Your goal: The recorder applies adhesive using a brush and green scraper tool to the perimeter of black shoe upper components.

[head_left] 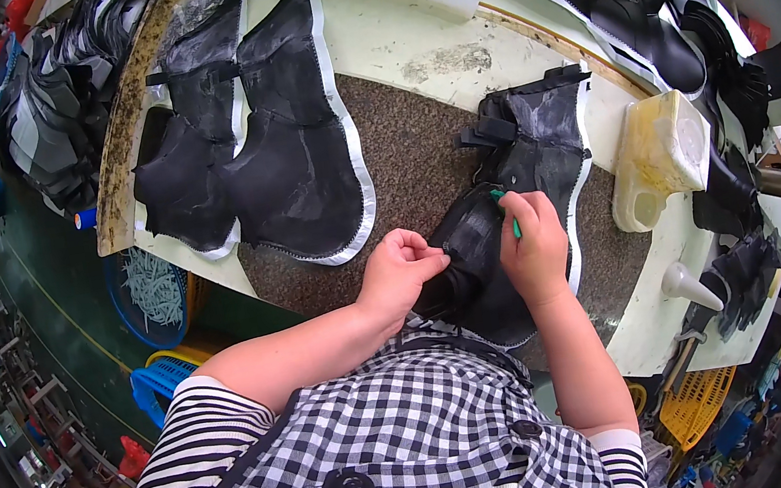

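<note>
On a brown textured mat in front of me lies a black boot upper with a white zigzag-edged strip down its right side. A folded black part covers its near end. My left hand is closed in a pinch at the left edge of this folded part. My right hand is closed around a thin green tool, its tip near the top of the folded part. The tool's exact kind is hidden by the fingers. Left of the hands, two more black boot uppers lie flat, overlapping.
A yellowed plastic container stands right of the mat, with a white rounded object nearer me. Black pieces lie at the far right. Stacked grey-black pieces hang beyond a wooden edge. A blue basket holds white strips.
</note>
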Demonstrator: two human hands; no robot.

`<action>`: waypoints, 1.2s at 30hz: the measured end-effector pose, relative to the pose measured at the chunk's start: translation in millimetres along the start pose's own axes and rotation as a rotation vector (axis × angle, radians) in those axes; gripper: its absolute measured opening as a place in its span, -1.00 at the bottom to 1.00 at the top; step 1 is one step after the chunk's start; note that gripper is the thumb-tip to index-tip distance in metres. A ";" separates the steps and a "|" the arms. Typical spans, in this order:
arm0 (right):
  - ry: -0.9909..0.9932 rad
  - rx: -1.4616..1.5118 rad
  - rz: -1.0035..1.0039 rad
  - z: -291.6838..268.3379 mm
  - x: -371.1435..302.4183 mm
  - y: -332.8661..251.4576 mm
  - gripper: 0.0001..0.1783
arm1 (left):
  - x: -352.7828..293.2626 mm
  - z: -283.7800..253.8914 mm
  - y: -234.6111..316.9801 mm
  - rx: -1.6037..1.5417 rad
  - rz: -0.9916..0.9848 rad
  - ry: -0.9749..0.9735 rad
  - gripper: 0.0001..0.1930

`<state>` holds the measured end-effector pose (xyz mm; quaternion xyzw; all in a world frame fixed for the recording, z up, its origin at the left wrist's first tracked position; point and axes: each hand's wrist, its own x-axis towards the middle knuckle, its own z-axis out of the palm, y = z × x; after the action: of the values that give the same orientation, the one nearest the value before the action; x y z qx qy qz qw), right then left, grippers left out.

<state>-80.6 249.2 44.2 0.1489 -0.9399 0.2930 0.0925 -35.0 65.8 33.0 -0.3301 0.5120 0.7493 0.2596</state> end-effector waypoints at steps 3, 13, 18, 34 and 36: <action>-0.022 0.086 -0.027 5.1 -20.7 -4.0 -0.72 | 0.3 0.2 -1.4 -0.035 0.017 0.005 -0.72; 0.196 0.128 0.040 -1.5 -19.8 22.8 -0.72 | 3.2 -2.5 -6.6 -0.004 0.052 0.009 -0.74; -0.085 0.423 -0.098 -5.1 -39.0 -16.9 -0.71 | 6.4 -1.8 -5.6 -0.041 0.127 0.010 -0.76; 0.239 0.333 -0.038 -6.5 25.2 64.7 -0.76 | 4.9 -1.5 1.4 0.018 0.176 -0.059 -0.78; 0.290 0.302 -0.043 -9.7 31.2 59.8 -0.76 | 7.7 -3.0 -0.2 0.049 0.174 -0.066 -0.78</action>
<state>-128.9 294.6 28.9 0.1373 -0.8587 0.4470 0.2098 -39.1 63.4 26.2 -0.2533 0.5481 0.7666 0.2184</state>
